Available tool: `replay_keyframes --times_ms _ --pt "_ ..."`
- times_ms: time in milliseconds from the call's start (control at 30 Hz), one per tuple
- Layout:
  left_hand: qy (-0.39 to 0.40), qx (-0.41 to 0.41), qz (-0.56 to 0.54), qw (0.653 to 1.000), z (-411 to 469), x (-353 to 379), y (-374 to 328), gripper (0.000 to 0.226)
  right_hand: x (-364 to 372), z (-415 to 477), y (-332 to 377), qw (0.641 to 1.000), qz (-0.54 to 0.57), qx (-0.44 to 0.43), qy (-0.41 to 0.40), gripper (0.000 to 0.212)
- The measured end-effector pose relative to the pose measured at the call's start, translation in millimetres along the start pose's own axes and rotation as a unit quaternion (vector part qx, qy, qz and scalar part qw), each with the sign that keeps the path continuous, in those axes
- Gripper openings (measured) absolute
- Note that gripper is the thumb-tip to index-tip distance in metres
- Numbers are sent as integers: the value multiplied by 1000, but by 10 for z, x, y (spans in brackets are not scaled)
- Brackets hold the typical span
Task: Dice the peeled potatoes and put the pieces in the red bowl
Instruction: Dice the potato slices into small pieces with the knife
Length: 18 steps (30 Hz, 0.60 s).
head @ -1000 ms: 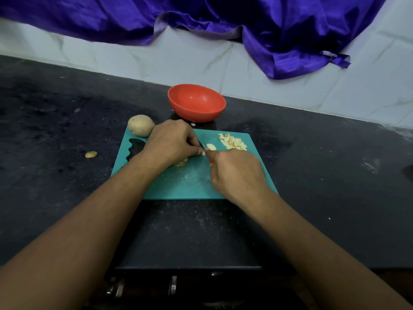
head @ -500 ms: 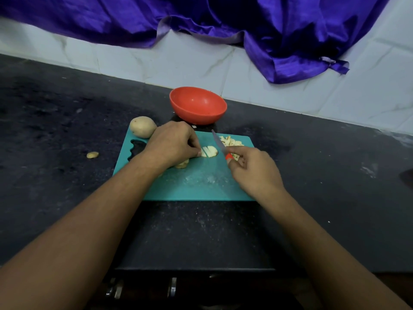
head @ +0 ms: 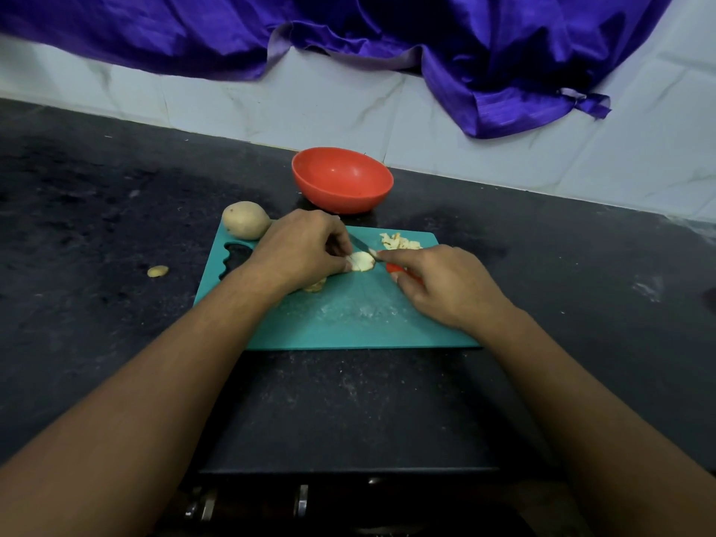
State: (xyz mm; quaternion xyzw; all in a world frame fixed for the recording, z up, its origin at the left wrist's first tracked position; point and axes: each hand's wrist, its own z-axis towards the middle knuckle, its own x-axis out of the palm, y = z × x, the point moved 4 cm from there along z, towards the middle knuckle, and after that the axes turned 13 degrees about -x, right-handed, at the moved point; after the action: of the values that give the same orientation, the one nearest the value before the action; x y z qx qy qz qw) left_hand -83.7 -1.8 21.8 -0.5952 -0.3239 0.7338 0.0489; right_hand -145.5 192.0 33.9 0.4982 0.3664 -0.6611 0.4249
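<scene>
Pale potato slice (head: 361, 261) lies flat on the board (head: 348, 319), pinched at its left edge by the left hand (head: 302, 253), fingers curled. Half a second ago the knife (head: 362, 246) stood raised to its right; now it is down, blade at the slice's far edge, and the right hand (head: 445, 288) has closed in, curled round the red handle, forefinger stretched along the blade. Just beyond that grip sits one diced pile (head: 399, 242). Beyond both hands, one bowl (head: 341, 180) shows only its red inside. One whole potato (head: 246, 220) sits left of the left hand, one scrap (head: 157, 271) farther left on the counter (head: 97, 226).
</scene>
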Motion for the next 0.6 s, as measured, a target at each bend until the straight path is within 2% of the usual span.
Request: replay_keyframes --times_ms 133,400,500,600 --pt "16 19 -21 999 -3 7 -6 27 81 -24 -49 995 71 51 -40 38" --pt "15 50 -37 998 9 42 -37 26 246 -163 -45 962 147 153 -175 34" --pt "9 88 -20 996 48 53 -41 30 255 -178 -35 958 155 156 -183 34" --pt "66 120 -34 990 92 83 -86 36 230 -182 -35 957 158 155 -186 35"
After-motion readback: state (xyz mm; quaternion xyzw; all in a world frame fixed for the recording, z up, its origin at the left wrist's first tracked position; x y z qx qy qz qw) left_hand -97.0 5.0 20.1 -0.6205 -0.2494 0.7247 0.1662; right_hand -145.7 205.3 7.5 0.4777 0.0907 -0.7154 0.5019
